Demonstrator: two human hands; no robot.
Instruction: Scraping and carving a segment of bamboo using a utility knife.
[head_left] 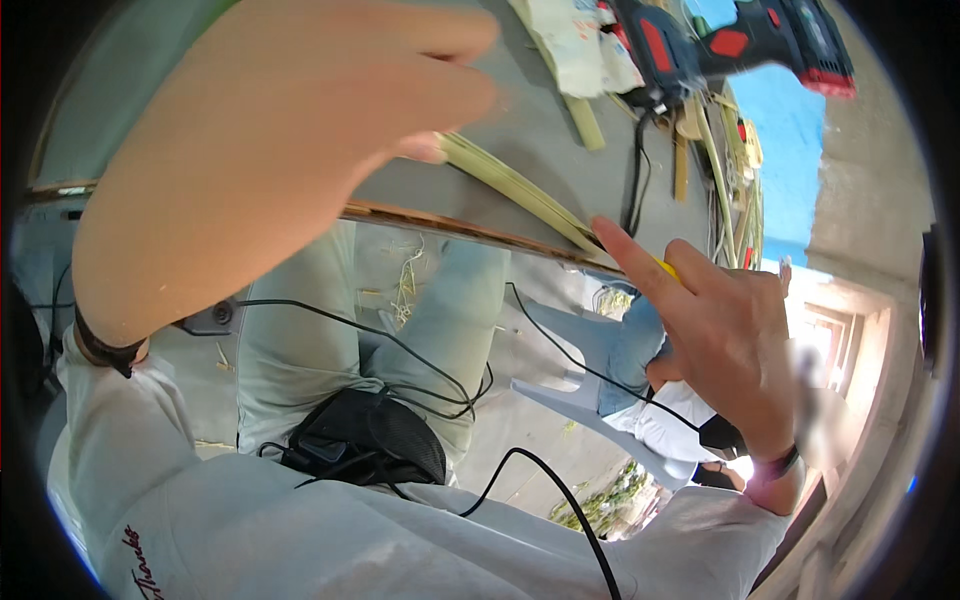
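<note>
A long pale-green plant strip point(510, 185) lies slantwise along the near edge of the grey table point(540, 110). My left hand point(410, 85) is closed on its upper-left end, the thumb pressed on top; the other fingers are blurred by motion. At the strip's lower-right end is my right hand point(725, 320), index finger stretched along it. Its other fingers are curled round a yellow-handled tool point(669, 270), mostly hidden by the hand. A small dark part shows beside the strip below the index fingertip; I cannot tell whether it is a blade.
A black-and-red cordless drill point(700, 50) lies at the far right, near a white packet point(565, 45) and more strips. Black cables run over my lap and a black mesh pouch point(365, 440). Another person's denim leg point(632, 350) is beyond my right forearm.
</note>
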